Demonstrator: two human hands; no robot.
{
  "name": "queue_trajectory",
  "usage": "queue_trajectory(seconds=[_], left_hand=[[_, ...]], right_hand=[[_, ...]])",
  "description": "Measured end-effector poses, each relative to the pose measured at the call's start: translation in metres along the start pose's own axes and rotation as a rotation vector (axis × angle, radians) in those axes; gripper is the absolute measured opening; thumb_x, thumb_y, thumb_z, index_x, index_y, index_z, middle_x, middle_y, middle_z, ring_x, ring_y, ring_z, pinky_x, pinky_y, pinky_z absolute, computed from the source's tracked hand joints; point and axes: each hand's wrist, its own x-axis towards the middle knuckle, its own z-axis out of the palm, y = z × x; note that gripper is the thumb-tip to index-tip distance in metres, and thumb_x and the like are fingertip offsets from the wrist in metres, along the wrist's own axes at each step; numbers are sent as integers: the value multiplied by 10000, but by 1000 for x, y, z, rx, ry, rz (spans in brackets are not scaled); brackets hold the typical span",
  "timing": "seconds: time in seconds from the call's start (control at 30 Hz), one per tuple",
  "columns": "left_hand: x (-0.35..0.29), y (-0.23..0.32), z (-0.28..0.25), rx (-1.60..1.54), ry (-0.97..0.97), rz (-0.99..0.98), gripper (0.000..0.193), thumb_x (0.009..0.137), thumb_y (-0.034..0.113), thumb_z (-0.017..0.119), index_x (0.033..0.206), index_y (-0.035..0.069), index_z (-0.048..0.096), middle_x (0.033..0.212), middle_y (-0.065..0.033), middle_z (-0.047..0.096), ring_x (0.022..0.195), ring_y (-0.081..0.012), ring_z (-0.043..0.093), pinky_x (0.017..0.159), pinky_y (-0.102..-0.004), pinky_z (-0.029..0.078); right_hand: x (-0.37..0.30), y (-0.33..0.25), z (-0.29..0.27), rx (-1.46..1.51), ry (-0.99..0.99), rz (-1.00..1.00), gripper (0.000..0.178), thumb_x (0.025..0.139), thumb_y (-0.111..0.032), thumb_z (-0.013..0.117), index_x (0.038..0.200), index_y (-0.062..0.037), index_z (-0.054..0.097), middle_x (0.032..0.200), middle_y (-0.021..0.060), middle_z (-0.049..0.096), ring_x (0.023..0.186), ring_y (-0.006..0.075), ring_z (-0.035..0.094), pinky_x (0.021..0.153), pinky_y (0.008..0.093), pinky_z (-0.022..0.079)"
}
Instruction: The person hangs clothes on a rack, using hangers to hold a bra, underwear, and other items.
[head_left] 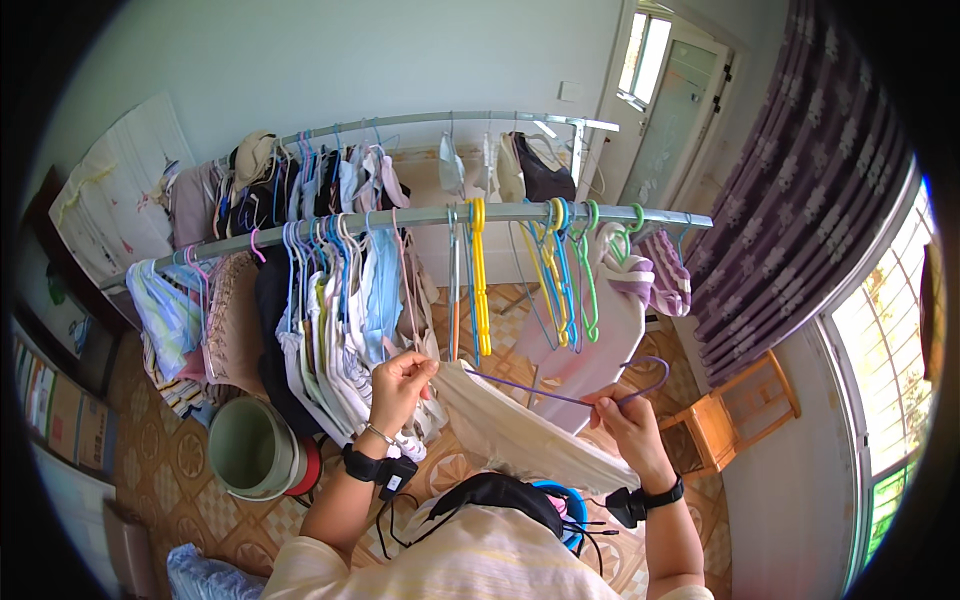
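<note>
Between my two hands stretches a cream-coloured garment (520, 430), with a thin purple clothes hanger (530, 389) along its upper edge. My left hand (400, 385) is closed, pinching the garment's left corner by the hanger's end. My right hand (628, 428) is closed on the hanger near its hook, which points up and to the right. The garment's right part droops toward my right wrist. Just beyond, several yellow hangers (480, 280), blue hangers and green hangers (590, 290) hang without clothes on a metal rail (520, 212).
White shirts (330, 350) and other clothes crowd the rail's left side. A second rail (400, 122) with clothes stands behind. On the floor are a green-grey bucket (245, 450) at left, a wooden chair (730, 430) at right, and a blue basin (572, 500) close to me.
</note>
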Motion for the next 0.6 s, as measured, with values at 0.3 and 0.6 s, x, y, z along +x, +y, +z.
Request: queue_trajectory(seconds=[0.3,0.6], left_hand=[[-1,-11,-8,114,-302,-1,201,900,192,636,952,1,673,633,-1,605,498,-46,541,448,-200,408],[133,-2,18,948,-158,-54,882,819,591,564,1360,-66,332,780,-105,685,777,-278,671,646,-356,523]], right_hand=[[-19,7,-1,-34,25,111,238,985,-169,474,1022,12,623,710,-25,564,532,-7,318,482,160,234],[-49,21,-9,-234,170,-39,180,961,-112,494,1010,13,613,722,2,593,583,24,394,529,179,281]])
